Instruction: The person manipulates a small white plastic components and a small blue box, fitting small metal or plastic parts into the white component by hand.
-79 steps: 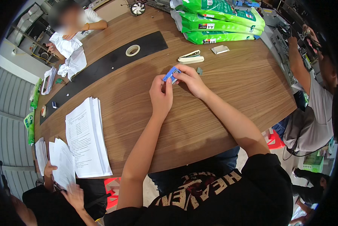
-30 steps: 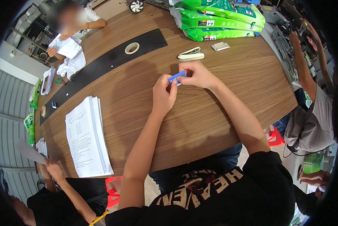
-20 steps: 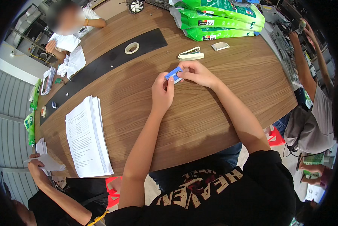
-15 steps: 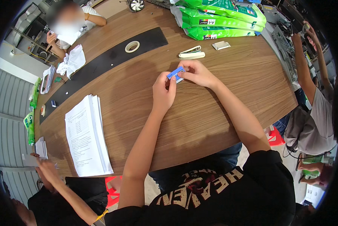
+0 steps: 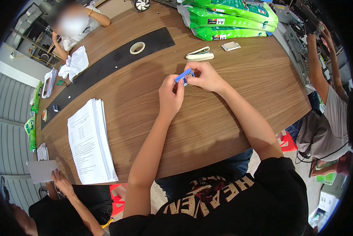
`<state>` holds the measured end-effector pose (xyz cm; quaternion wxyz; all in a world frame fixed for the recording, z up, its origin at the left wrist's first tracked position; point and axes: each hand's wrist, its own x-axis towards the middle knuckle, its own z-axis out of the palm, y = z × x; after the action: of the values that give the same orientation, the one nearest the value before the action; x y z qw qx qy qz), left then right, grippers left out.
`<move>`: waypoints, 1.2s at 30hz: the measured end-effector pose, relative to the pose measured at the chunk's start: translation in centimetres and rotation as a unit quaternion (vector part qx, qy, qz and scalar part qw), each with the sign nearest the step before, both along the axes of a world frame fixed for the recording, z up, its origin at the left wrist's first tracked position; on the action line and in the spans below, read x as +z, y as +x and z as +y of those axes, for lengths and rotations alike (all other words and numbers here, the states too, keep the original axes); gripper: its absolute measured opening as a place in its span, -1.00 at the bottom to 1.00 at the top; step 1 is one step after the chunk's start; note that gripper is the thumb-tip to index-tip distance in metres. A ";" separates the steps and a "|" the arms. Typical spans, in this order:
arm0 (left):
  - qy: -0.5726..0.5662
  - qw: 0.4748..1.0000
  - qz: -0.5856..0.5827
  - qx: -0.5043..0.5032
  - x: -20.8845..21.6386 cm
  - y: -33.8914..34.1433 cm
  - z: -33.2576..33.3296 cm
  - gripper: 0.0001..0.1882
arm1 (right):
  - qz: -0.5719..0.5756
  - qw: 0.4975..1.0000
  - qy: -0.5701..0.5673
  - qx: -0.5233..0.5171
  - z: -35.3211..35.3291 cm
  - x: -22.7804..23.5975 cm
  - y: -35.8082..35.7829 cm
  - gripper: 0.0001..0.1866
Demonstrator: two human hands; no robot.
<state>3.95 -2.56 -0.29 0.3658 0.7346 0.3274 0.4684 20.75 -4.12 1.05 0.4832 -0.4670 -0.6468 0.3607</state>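
A brown wood-grain worktop curves across the room. Over it, its long edge slanting toward 2 o'clock, is a small blue box, pinched between both hands; its contents are hidden. The left hand, its forearm coming from between 6 and 7 o'clock, grips the near-left end with thumb and bent fingers. The right hand, its forearm coming from between 4 and 5 o'clock, grasps the other end, thumb on the face, fingers curled behind. From the box, a cream stapler lies near at 1 o'clock, a small shallow white tray at 2, plump green packs stacked between 1 and 2, a tape roll at 10, and printed sheets at 8.
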 end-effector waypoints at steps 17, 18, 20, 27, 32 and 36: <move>-0.050 0.997 -0.052 -0.013 -0.6 -0.1 0.1 -0.90 | 0.039 0.997 -0.058 0.017 -0.1 -0.1 0.0 -0.93; -0.051 0.997 -0.052 -0.012 -0.7 -0.1 0.1 -0.90 | 0.031 0.998 -0.061 0.016 -0.1 -0.1 0.0 -0.93; -0.050 0.998 -0.046 -0.012 -0.8 -0.1 0.2 -0.90 | 0.036 0.998 -0.051 0.019 0.1 -0.3 0.0 -0.93; -0.050 0.998 -0.045 -0.020 -0.7 -0.4 0.3 -0.91 | 0.082 0.997 0.002 0.015 0.3 -1.0 -0.5 -0.91; -0.060 0.997 -0.036 -0.020 -0.4 -0.5 0.1 -0.92 | 0.067 0.998 0.003 0.005 0.3 -1.1 -0.4 -0.90; -0.055 0.998 -0.030 -0.009 -0.5 -0.5 0.2 -0.91 | 0.064 0.998 -0.005 0.004 0.2 -0.9 -0.6 -0.90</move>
<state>3.49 -2.31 -0.81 0.4191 0.7019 0.3349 0.4685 20.17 -3.91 0.13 0.5197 -0.4428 -0.6147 0.3949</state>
